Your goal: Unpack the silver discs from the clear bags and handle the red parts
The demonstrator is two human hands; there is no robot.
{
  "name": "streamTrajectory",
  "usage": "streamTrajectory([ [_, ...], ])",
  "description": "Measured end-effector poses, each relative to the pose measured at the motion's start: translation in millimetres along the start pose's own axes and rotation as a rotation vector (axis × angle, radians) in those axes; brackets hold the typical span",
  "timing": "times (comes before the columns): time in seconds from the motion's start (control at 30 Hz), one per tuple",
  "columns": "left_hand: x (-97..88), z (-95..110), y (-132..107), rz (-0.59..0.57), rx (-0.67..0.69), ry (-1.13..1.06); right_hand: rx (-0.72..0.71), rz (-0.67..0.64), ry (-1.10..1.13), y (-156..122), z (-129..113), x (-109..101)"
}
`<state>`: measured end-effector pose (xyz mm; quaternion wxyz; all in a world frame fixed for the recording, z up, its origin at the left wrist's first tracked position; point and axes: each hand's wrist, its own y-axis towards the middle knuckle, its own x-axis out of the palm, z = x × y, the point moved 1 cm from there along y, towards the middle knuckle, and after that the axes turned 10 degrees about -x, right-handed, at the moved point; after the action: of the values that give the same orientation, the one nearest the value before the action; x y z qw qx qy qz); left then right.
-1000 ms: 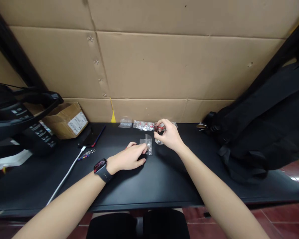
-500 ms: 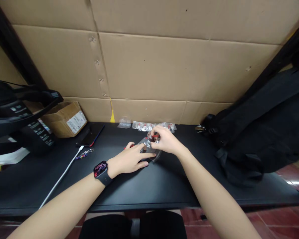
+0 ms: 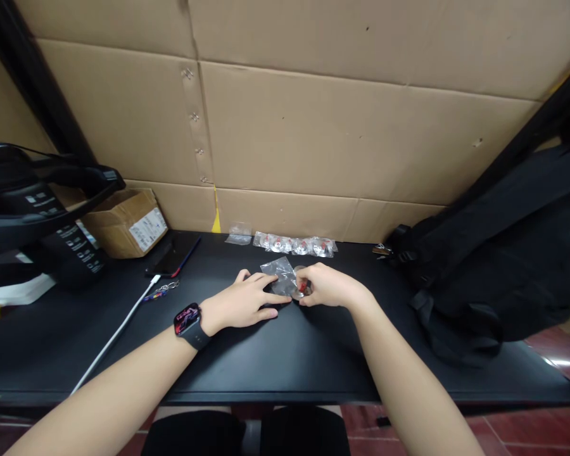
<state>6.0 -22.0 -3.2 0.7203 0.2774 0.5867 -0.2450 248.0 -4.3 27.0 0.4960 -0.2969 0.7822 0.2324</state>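
My left hand (image 3: 244, 301), a dark smartwatch on its wrist, lies low over the black desk with fingers spread. Its fingertips touch the near edge of a clear plastic bag (image 3: 279, 273), which lies flat and looks empty. Just right of the bag, my right hand (image 3: 327, 285) is closed in a pinch on a small round silver piece with a red part (image 3: 302, 288). The fingers cover much of this piece, and its exact kind cannot be made out. Behind the hands, several similar silver-and-red pieces in clear packets (image 3: 294, 245) lie in a row.
Another clear bag (image 3: 240, 234) lies by the cardboard wall. To the left are a phone (image 3: 173, 256) with a white cable (image 3: 118, 329), a keychain (image 3: 161, 291), an open cardboard box (image 3: 126, 225) and a large black bottle (image 3: 66, 234). A black backpack (image 3: 503, 253) occupies the right side.
My right hand has moved down and slightly right, bringing the silver-and-red piece out beside the bag near the desk. The clear bag now lies flat, and the packet row behind is uncovered.
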Motion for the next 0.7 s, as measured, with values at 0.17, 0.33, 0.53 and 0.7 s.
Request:
streamTrajectory([
  [0.17, 1.5, -2.1, -0.3, 0.000, 0.015, -0.023, -0.071, 0.097, -0.059, 15.0, 6.5, 13.8],
  [0.33, 2.2, -2.4, -0.3, 0.002, 0.001, -0.043, -0.062, 0.118, -0.029, 16.9, 9.1, 12.7],
  [0.53, 0.4, -2.6, 0.2, -0.050, -0.013, -0.079, 0.007, 0.196, -0.142, 21.3, 5.8, 13.7],
  [0.7, 0.5, -5.0, 1.9, -0.098, -0.036, -0.089, 0.037, 0.308, -0.200, 34.5, 8.2, 28.8],
])
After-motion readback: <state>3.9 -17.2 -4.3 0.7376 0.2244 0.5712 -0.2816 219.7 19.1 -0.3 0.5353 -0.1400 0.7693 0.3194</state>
